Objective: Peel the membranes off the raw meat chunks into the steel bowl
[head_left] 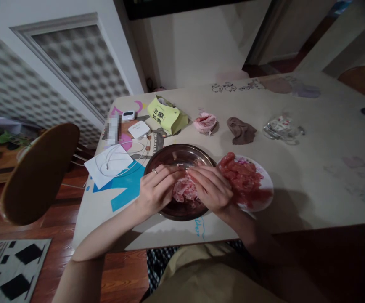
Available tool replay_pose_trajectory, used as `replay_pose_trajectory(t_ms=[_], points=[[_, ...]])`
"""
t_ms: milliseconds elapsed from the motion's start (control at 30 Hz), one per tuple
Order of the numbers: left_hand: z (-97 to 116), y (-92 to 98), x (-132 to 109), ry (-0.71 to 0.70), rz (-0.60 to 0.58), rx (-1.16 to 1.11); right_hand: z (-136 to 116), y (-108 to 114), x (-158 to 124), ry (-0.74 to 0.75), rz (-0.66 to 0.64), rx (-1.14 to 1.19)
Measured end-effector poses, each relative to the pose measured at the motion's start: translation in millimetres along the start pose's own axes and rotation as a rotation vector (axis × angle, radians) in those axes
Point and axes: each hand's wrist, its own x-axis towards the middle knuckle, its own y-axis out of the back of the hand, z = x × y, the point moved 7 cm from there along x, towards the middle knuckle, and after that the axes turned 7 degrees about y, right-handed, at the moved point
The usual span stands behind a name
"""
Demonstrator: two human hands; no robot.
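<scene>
We see the left hand (157,185) and the right hand (213,187) meeting over a round, shiny metal bowl (166,156), probably so that any scraps drop inside it. The fingers of both are bent and narrow, fingertips nearly together; we cannot tell what, if anything, they pinch, as the knuckles hide it. Beneath them, pale pink, shredded raw-looking meat (185,189) lies in the bowl. Just beside it, a round white plate (268,185) bears a heap of deeper red, raw-looking meat pieces (242,176), within easy reach of the right hand, we judge. Farther back, a crumpled brown cloth (241,130) and a yellow-green printed paper bag (166,115) sit apart, presumably clear of wet work.
</scene>
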Motion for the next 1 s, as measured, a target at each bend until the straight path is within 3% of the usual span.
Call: replay_pose_trajectory(t_ms=[300, 667, 1000], points=[[10, -1.9, -9, -0.093, 0.024, 0.205, -2, -1, -7, 0.033, 0.013, -0.053], [22, 1.9, -9, -0.162, 0.029, 0.28, -5, -2, -6, 0.066, 0.025, -0.061], [29, 3.9, -7, -0.197, 0.03, 0.324, -4, -5, -9, 0.063, -0.039, -0.021]])
